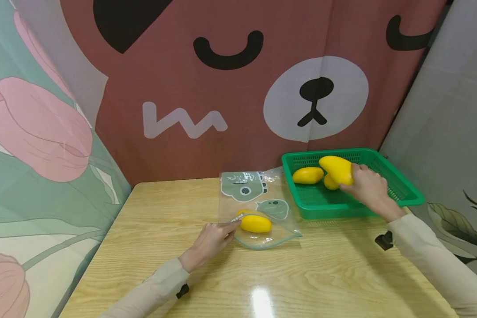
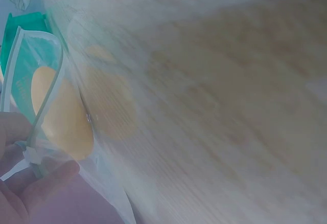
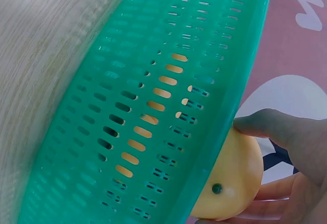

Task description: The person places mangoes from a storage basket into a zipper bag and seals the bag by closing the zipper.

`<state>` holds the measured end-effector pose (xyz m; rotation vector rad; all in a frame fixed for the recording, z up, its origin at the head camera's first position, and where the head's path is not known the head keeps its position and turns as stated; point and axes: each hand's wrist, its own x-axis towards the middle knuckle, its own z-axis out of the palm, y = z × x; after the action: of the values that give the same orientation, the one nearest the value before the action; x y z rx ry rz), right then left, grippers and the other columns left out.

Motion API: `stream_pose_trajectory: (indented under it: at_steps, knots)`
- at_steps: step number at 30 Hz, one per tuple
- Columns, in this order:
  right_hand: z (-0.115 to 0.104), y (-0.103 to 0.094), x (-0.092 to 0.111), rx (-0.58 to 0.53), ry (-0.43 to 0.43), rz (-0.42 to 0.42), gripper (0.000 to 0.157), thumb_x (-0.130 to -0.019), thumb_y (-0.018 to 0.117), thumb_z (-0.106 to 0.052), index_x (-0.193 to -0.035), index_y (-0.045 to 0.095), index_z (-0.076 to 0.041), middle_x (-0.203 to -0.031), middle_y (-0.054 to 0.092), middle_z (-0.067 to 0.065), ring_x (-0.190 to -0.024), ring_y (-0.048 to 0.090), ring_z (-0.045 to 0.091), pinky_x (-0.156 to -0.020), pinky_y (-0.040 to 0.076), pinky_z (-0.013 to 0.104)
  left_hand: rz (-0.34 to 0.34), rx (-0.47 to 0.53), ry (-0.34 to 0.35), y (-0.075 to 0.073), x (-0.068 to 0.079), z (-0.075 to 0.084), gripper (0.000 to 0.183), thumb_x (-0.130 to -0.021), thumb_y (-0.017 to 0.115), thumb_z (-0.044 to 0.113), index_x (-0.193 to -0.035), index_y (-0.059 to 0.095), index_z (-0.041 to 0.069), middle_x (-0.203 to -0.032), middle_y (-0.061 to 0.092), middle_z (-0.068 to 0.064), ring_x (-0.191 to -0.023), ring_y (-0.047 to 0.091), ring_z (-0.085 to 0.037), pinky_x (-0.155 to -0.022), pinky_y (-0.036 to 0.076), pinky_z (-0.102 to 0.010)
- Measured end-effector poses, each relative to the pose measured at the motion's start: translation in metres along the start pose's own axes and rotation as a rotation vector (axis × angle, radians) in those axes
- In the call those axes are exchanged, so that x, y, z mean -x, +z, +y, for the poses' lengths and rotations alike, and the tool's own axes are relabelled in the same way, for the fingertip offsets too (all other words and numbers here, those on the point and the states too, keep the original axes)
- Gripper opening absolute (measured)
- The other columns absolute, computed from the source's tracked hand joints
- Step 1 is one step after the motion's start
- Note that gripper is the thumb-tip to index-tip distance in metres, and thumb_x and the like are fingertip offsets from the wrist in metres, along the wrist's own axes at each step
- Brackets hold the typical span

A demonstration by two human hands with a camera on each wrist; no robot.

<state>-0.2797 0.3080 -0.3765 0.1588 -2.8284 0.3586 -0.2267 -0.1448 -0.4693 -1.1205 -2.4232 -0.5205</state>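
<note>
A clear zip bag [image 1: 226, 207] with green cartoon prints lies on the table, its mouth facing the near side. Inside it rests a yellow mango [image 1: 258, 224], with part of another yellow shape behind it. My left hand [image 1: 210, 242] pinches the bag's edge by the white slider [image 2: 31, 155]. Over the green basket [image 1: 405, 190], my right hand [image 1: 367, 184] grips a mango [image 1: 335, 168]; in the right wrist view its dark stem spot shows. Two more mangoes are in the basket: one mango [image 1: 308, 175] at the left, another mango [image 1: 331, 182] partly hidden below the held one.
The wooden table [image 1: 314, 274] runs up to a curtain [image 1: 175, 154] with a bear print at the back. The basket stands at the table's right rear, its left side against the bag's right edge. Printed curtains [image 1: 43, 176] also hang at both sides.
</note>
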Motion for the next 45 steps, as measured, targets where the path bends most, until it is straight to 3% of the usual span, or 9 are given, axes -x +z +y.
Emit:
stream_pose_trajectory:
  at_steps: [21, 30, 45]
  knots:
    - [-0.017, -0.005, 0.007, 0.013, -0.092, 0.051, 0.078, -0.085, 0.077, -0.029, -0.137, 0.042, 0.018, -0.125, 0.049, 0.041, -0.08, 0.059, 0.045, -0.052, 0.049, 0.054, 0.011, -0.018, 0.011, 0.001, 0.0, 0.001, 0.036, -0.086, 0.072, -0.002, -0.121, 0.071, 0.006, -0.11, 0.073, -0.006, -0.045, 0.026, 0.002, -0.04, 0.021, -0.01]
    - [-0.026, -0.007, 0.011, 0.015, -0.121, 0.065, 0.079, -0.084, 0.079, -0.028, -0.138, 0.042, 0.015, -0.13, 0.048, 0.039, -0.078, 0.061, 0.044, -0.047, 0.049, 0.048, 0.018, -0.02, 0.019, 0.001, 0.0, 0.001, 0.036, -0.087, 0.072, -0.002, -0.121, 0.071, 0.006, -0.109, 0.073, -0.006, -0.046, 0.027, 0.001, -0.04, 0.021, -0.01]
    - [-0.038, -0.011, 0.016, -0.006, -0.164, 0.092, 0.077, -0.082, 0.081, -0.027, -0.137, 0.045, 0.012, -0.129, 0.051, 0.037, -0.081, 0.062, 0.044, -0.051, 0.05, 0.05, 0.031, -0.015, 0.021, 0.001, 0.0, 0.001, 0.036, -0.085, 0.074, -0.002, -0.12, 0.072, 0.005, -0.107, 0.074, -0.007, -0.045, 0.026, 0.002, -0.04, 0.021, -0.01]
